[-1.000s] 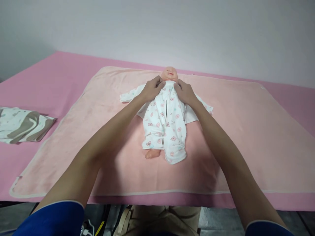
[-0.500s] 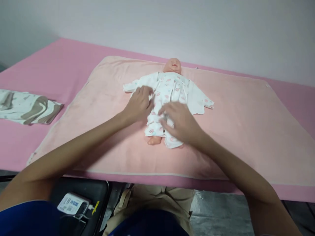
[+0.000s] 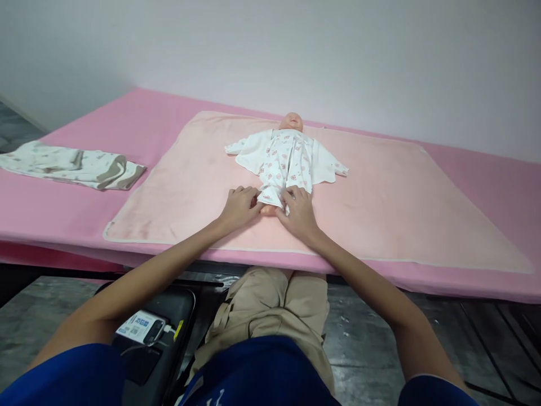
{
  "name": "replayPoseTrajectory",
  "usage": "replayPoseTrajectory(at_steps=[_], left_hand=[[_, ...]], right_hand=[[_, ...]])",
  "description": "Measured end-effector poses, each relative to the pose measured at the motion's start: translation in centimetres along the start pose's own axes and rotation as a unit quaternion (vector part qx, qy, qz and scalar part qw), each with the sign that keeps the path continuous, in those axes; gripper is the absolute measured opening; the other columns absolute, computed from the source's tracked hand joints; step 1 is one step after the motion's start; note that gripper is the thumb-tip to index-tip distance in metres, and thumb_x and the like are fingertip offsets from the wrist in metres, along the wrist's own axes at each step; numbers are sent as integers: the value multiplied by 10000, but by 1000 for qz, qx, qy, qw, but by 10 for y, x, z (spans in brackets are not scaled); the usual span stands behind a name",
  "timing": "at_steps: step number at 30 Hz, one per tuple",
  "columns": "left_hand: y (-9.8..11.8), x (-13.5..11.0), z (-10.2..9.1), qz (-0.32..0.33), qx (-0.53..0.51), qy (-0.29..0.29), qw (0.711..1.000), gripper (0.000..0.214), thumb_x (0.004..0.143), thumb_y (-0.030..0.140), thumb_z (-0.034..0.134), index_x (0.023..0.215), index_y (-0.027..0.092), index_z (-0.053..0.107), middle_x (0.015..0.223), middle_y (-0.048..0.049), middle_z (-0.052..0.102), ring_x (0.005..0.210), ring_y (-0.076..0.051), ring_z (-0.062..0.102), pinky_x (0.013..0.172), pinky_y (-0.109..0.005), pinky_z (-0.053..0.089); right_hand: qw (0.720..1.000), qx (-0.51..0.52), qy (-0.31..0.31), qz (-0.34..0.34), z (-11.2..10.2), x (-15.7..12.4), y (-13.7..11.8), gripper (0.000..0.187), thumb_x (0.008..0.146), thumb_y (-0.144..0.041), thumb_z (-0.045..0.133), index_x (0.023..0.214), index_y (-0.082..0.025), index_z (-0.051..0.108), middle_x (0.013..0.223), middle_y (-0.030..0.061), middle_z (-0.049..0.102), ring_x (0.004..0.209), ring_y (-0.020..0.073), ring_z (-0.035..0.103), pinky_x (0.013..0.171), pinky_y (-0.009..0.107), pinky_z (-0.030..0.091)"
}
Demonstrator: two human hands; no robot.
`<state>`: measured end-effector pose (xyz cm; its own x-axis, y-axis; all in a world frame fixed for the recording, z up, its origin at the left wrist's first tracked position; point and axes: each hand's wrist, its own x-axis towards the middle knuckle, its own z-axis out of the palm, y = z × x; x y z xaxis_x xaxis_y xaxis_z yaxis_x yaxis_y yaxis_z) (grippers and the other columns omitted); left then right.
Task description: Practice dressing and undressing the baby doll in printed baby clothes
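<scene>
A baby doll (image 3: 291, 121) lies on its back on a peach blanket (image 3: 380, 197), dressed in a white romper (image 3: 285, 160) with small pink prints. My left hand (image 3: 239, 206) has its fingers closed on the left leg end of the romper. My right hand (image 3: 299, 211) pinches the right leg end beside it. A bare doll foot (image 3: 267, 210) shows between the two hands. The romper's sleeves lie spread out to both sides.
The blanket lies on a pink table (image 3: 84, 194) against a pale wall. A folded white and brown patterned cloth (image 3: 71, 167) lies at the table's left. Below the near edge, a black seat (image 3: 163, 316) holds a small device with a cable.
Both hands moved from the doll's collar down along the romper to its leg ends. The view pulled back and lower, so the table edge and my lap now show.
</scene>
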<state>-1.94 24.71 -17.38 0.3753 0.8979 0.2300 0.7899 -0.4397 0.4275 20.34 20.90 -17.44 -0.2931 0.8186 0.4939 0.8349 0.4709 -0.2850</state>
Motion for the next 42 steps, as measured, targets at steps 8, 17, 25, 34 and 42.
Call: replayPoseTrajectory(at_steps=[8, 17, 25, 34, 42], left_hand=[[21, -55, -6, 19, 62, 29, 997, 457, 941, 328, 596, 1370, 177, 541, 1384, -205, 671, 1239, -422, 612, 1002, -563, 473], [65, -40, 0, 139, 105, 48, 984, 416, 1018, 507, 607, 1278, 185, 646, 1331, -231, 660, 1233, -442, 577, 1010, -579, 438], [73, -8, 29, 172, 128, 13, 977, 177, 983, 327, 625, 1059, 191, 709, 1158, -214, 730, 1163, -434, 604, 958, -578, 420], [73, -19, 9, 135, 73, 28, 988, 82, 957, 299, 618, 995, 229, 638, 1092, -134, 734, 1081, -368, 628, 936, -531, 441], [28, -7, -16, 142, 36, 31, 989, 228, 953, 362, 606, 1137, 235, 648, 1217, -148, 718, 1118, -377, 604, 981, -553, 445]], right_hand=[[1000, -2, -23, -19, -27, -32, -5, 184, 958, -275, 691, 1125, -215, 643, 1313, 161, 671, 1297, 374, 568, 1138, 519, 444], [988, 103, -11, 111, -42, -58, 49, 439, 876, -461, 792, 1192, -227, 597, 1221, 159, 720, 1164, 367, 660, 1061, 559, 531], [969, 205, 11, 137, -45, -59, 42, 205, 951, -442, 677, 987, -271, 571, 982, 44, 714, 917, 257, 666, 911, 434, 552], [999, -10, 2, 50, -61, -56, 34, 51, 934, -240, 586, 971, -257, 556, 896, 92, 692, 855, 312, 636, 824, 453, 487], [998, 53, -20, 30, -89, -56, 56, 195, 998, -398, 653, 1140, -269, 620, 1099, 106, 746, 1029, 348, 684, 953, 532, 514]])
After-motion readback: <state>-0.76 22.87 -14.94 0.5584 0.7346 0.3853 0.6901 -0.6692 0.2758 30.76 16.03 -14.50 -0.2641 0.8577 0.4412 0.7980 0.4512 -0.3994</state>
